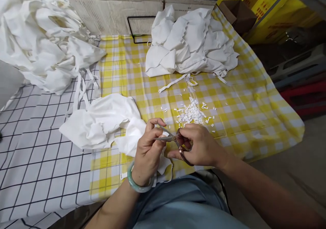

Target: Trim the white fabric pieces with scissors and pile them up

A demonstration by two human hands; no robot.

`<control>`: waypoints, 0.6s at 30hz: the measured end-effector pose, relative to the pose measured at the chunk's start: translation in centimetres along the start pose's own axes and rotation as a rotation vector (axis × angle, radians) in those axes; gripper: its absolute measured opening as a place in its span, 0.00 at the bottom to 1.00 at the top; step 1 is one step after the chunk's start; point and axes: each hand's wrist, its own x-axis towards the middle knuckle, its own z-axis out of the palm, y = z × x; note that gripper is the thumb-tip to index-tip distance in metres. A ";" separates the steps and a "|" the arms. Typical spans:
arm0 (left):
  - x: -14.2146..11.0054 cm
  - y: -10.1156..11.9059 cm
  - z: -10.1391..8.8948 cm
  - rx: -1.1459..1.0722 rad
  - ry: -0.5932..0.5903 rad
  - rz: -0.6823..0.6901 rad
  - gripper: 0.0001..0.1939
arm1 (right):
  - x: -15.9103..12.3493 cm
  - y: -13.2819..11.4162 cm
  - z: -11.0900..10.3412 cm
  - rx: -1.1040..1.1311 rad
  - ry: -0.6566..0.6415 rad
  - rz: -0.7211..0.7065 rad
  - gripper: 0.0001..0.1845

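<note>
My left hand (149,151), a green bangle at its wrist, is closed in a pinch on the end of a white garment (112,110). A small white tab stands up from its fingertips. In my right hand (203,144) is a pair of scissors (172,138) with dark bronze handles, fingers through the loops. The scissor blades are spread apart around the tab, close to my left fingers. The rest of the garment lies crumpled on the table to the left. Just beyond my hands is a heap of tiny white clippings (191,114).
At the back right sits a pile of white garments (193,42) with straps trailing toward me. A larger heap (43,35) is at the left. A black wire frame (131,29) stands against cardboard boxes (114,13). The yellow checked tablecloth (244,110) drops off at the right edge.
</note>
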 end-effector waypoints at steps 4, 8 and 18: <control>-0.1 0.0 -0.1 0.046 -0.009 -0.016 0.14 | 0.0 0.0 0.0 0.023 0.010 0.005 0.24; -0.1 0.0 0.0 0.033 -0.008 -0.033 0.14 | -0.1 0.0 0.0 0.062 -0.003 0.032 0.25; 2.0 -0.6 2.2 0.059 -0.171 -0.008 0.13 | -2.4 2.5 -0.7 0.065 0.047 0.190 0.24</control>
